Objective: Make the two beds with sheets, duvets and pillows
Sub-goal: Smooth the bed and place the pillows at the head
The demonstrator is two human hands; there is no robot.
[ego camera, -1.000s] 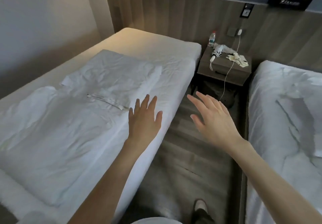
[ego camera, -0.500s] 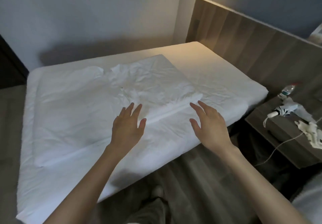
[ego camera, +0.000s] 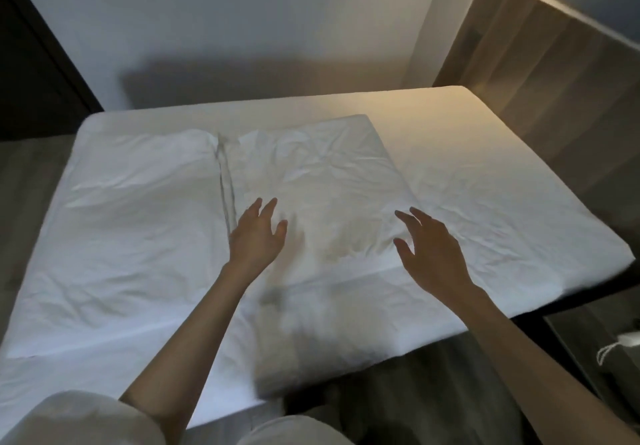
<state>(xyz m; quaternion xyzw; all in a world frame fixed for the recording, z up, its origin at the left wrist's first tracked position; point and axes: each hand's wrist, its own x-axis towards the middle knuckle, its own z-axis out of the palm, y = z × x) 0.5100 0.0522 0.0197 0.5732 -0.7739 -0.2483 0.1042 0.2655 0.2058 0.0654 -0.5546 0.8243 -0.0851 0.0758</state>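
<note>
One bed (ego camera: 485, 174) with a white fitted sheet fills the middle of the view, seen from its long side. A folded white duvet (ego camera: 311, 181) lies crumpled on it, with a flatter spread part (ego camera: 131, 223) to the left. My left hand (ego camera: 256, 237) hovers with fingers spread over the duvet near its grey fold seam. My right hand (ego camera: 429, 250) reaches with spread fingers over the duvet's right edge. Neither hand holds anything. No pillow is in view, and the second bed is out of frame.
A wooden headboard panel (ego camera: 554, 64) runs along the right. The nightstand corner (ego camera: 606, 347) with a white cord shows at the lower right. A white wall stands behind the bed, a dark opening (ego camera: 31, 64) at the left. Wood floor lies below me.
My view has swung left, from the aisle between the beds to face this bed squarely. Both hands have moved forward over the folded duvet and stayed open.
</note>
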